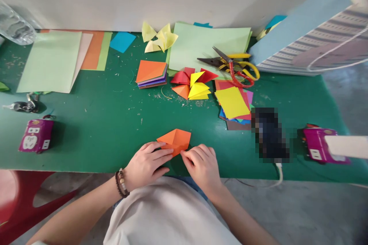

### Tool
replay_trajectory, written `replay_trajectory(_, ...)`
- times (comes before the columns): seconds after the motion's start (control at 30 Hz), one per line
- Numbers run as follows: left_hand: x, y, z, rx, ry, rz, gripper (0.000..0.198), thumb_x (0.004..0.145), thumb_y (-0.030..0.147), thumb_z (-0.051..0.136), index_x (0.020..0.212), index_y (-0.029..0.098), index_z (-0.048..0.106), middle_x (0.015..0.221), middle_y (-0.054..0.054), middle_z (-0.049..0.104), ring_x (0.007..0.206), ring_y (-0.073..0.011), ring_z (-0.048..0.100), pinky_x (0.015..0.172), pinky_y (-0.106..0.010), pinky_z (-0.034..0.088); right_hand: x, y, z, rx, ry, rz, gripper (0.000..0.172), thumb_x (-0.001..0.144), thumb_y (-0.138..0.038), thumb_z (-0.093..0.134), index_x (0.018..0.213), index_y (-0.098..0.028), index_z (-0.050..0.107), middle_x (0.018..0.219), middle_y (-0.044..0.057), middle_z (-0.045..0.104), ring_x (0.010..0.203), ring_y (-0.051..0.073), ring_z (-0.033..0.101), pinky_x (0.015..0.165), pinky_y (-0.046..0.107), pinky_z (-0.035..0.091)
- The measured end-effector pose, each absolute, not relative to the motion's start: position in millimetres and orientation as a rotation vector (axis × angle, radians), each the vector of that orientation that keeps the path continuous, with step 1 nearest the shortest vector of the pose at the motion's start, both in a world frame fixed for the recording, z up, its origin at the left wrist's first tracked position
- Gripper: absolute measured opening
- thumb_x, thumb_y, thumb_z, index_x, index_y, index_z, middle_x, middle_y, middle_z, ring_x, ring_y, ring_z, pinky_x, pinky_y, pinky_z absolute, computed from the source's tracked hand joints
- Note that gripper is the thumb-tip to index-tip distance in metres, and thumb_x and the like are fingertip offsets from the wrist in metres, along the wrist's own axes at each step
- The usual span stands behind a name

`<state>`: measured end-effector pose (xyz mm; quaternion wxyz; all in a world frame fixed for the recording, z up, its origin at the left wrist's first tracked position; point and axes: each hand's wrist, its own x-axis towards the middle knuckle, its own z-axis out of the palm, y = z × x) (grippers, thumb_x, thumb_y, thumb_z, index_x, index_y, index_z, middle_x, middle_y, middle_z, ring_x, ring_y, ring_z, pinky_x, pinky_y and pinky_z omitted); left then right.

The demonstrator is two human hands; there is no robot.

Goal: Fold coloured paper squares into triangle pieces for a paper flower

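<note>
Lower centre: folded orange origami paper (175, 141) on the green worktable (94, 138), held between both hands. The left hand (146, 164) lies across its left corner; the right hand (199, 168) pinches its lower edge, close beside.

Sheet of orange origami paper (175, 140), lower middle of frame: folded, lying flat, angular outline, point directed toward the person, diagonal creases meeting near centre. Left hand (146, 164) lies against its lower-left edge, fingers overlapping the paper. Right hand (200, 167) sits at its lower-right edge, fingertips (184, 155) on the paper.
</note>
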<state>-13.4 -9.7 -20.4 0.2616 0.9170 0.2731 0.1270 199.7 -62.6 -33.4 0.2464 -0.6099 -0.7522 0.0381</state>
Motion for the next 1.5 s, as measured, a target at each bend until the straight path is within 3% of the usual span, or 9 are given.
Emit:
replay_trajectory(0.3, -12, -12, -19, 2.419, 0.860, 0.333, 0.056, 0.085, 0.034, 0.062, 0.136, 0.020, 0.043, 0.126, -0.010, 0.059, 0.122, -0.0239, 0.050, 0.100, -0.042, 0.045, 175, -69, -35, -1.595, -2.047, 0.269, 0.022, 0.090, -0.016, 0.054, 0.068, -0.019, 0.056, 0.062, 0.000, 0.055, 0.069, 0.016, 0.046, 0.064, 0.032, 0.028)
replay_trajectory(0.5, -11, -12, -18, 2.414, 0.865, 0.343, 0.054, 0.086, 0.034, 0.061, 0.135, 0.019, 0.043, 0.127, -0.010, 0.059, 0.122, -0.0234, 0.050, 0.101, -0.040, 0.044, 167, -72, -33, -1.533, -2.012, 0.374, 0.023, 0.089, -0.016, 0.054, 0.066, -0.020, 0.055, 0.063, 0.000, 0.057, 0.068, 0.015, 0.048, 0.064, 0.031, 0.031)
replay_trajectory(0.67, -14, -11, -22, 2.506, 0.769, 0.389, 0.050, 0.091, 0.038, 0.055, 0.134, 0.017, 0.044, 0.125, -0.012, 0.061, 0.124, -0.0243, 0.050, 0.101, -0.042, 0.044, 192, -67, -25, -1.602, -1.823, 0.363, 0.005, 0.087, -0.018, 0.060, 0.084, -0.021, 0.060, 0.076, 0.001, 0.064, 0.075, 0.016, 0.055, 0.071, 0.031, 0.039)
replay_trajectory(0.87, -16, -11, -24, 2.554, 0.672, 0.547, 0.018, 0.093, 0.020, 0.050, 0.107, 0.018, 0.061, 0.110, -0.004, 0.069, 0.127, -0.0214, 0.049, 0.109, -0.040, 0.037, 225, -53, -29, -1.710, -1.823, 0.268, 0.028, 0.087, -0.019, 0.056, 0.115, -0.023, 0.060, 0.103, 0.008, 0.065, 0.093, 0.022, 0.059, 0.080, 0.037, 0.047)
replay_trajectory(1.0, -19, -13, -24, 2.567, 0.827, 0.709, 0.022, 0.090, 0.005, 0.046, 0.089, 0.019, 0.064, 0.100, -0.002, 0.069, 0.123, -0.0221, 0.051, 0.102, -0.041, 0.043, 225, -58, -32, -1.603, -1.978, 0.325, 0.033, 0.086, -0.010, 0.051, 0.112, -0.026, 0.063, 0.107, 0.005, 0.067, 0.099, 0.022, 0.058, 0.086, 0.040, 0.046)
replay_trajectory(1.17, -20, -24, -23, 2.496, 1.155, 0.767, 0.025, 0.088, 0.003, 0.045, 0.088, 0.018, 0.065, 0.096, -0.005, 0.069, 0.098, -0.0198, 0.059, 0.082, -0.036, 0.051, 224, -69, -34, -1.563, -2.037, 0.322, 0.032, 0.086, -0.011, 0.054, 0.114, -0.024, 0.063, 0.100, 0.005, 0.069, 0.097, 0.022, 0.058, 0.085, 0.040, 0.047)
replay_trajectory(1.37, -9, -37, -20, 2.460, 1.167, 0.666, 0.021, 0.091, 0.018, 0.052, 0.110, 0.017, 0.061, 0.114, -0.009, 0.066, 0.112, -0.0220, 0.057, 0.093, -0.038, 0.052, 232, -59, -37, -1.376, -2.259, 0.293, 0.039, 0.089, -0.011, 0.052, 0.122, -0.028, 0.061, 0.122, 0.005, 0.065, 0.106, 0.022, 0.057, 0.088, 0.040, 0.049)
replay_trajectory(1.5, -6, -33, -20, 2.471, 1.200, 0.594, 0.021, 0.091, 0.028, 0.054, 0.108, 0.017, 0.061, 0.116, -0.010, 0.064, 0.117, -0.0246, 0.055, 0.096, -0.041, 0.051, 235, -46, -34, -1.236, -2.369, 0.159, 0.030, 0.089, -0.012, 0.054, 0.112, -0.027, 0.067, 0.120, 0.004, 0.067, 0.110, 0.022, 0.058, 0.088, 0.039, 0.049)
